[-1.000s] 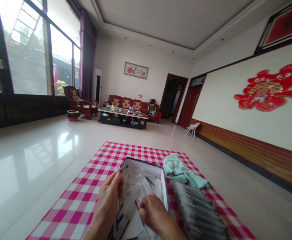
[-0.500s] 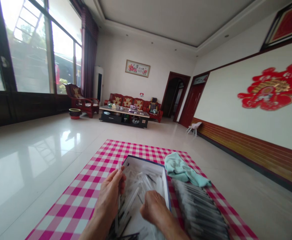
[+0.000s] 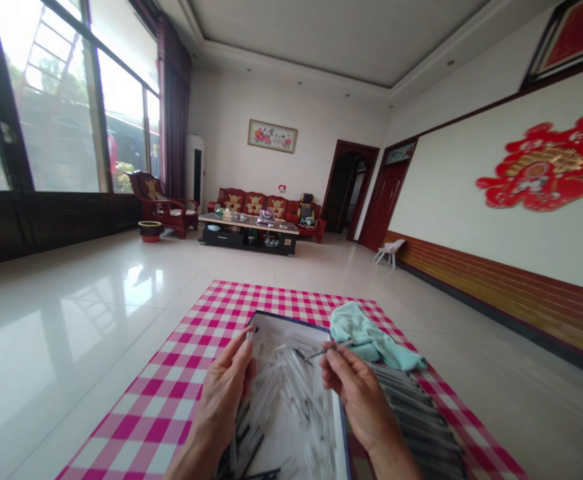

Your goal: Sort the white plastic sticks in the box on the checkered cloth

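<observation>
My left hand (image 3: 226,387) is closed around a clear plastic tube (image 3: 250,333), whose tip pokes up above the thumb. My right hand (image 3: 354,390) pinches a thin dark stick with a pale end (image 3: 317,353), held above the right side of a shallow box. This white box with a blue rim (image 3: 291,317) lies between the hands. Inside it are several loose clear tubes (image 3: 296,387) and thin dark sticks (image 3: 254,453). What kind of sticks they are, I cannot tell.
A row of dark sticks in clear sleeves (image 3: 421,420) lies right of the box, partly behind my right forearm. Beyond it is a crumpled mint-green cloth (image 3: 366,333). Everything rests on a pink checked tablecloth (image 3: 156,387). A coffee table (image 3: 246,233) and sofa stand far off.
My right hand has risen out of the box, moving right and away from me, with the thin dark stick in its fingers. My left hand has shifted slightly right, still holding the tube.
</observation>
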The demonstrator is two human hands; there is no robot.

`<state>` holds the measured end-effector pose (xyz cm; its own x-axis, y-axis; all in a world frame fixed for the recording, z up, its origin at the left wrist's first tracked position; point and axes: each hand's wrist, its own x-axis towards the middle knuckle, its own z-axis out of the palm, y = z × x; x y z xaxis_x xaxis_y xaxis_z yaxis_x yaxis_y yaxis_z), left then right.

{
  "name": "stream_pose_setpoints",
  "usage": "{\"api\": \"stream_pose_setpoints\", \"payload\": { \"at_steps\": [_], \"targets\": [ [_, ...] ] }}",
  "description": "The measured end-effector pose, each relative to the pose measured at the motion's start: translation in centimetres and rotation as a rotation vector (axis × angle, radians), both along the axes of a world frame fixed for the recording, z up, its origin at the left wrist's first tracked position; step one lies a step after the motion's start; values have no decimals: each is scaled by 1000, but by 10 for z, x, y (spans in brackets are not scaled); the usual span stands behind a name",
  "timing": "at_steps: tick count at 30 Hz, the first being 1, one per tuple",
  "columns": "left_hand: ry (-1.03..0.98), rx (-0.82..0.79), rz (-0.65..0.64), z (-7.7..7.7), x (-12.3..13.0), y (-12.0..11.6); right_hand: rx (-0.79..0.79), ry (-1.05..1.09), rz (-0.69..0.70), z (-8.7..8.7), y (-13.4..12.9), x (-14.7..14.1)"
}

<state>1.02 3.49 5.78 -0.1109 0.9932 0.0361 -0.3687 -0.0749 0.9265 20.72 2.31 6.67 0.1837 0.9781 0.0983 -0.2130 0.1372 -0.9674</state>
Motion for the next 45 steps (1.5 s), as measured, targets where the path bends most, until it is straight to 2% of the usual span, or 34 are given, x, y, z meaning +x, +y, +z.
{"api": "stream_pose_setpoints", "payload": {
  "at_steps": [4,7,10,16,21,26,33,36,39,45],
  "targets": [
    [148,76,-130,-5,11,-5,101,-10,-189,-3,0,7],
    [265,167,-225,-13,16,-4,139,44,-231,1,-2,5],
    [350,245,-265,-20,18,-5,162,92,-233,5,-5,-2],
    [444,284,-248,-20,21,-9,198,4,-194,2,-6,-13],
    [412,288,-238,-18,22,-10,186,-100,-159,-2,-5,-15],
    [400,304,-277,-26,22,-9,184,-114,-169,0,-7,-14],
    [381,305,-274,-31,22,-7,176,-228,-102,-4,-7,-18],
    [397,318,-279,-29,22,-7,156,-257,-91,-4,-7,-22],
    [385,321,-296,-25,22,-9,156,-315,-19,1,-11,-26],
    [275,206,-345,-9,20,-10,148,-386,123,10,-18,-35]
  ]
}}
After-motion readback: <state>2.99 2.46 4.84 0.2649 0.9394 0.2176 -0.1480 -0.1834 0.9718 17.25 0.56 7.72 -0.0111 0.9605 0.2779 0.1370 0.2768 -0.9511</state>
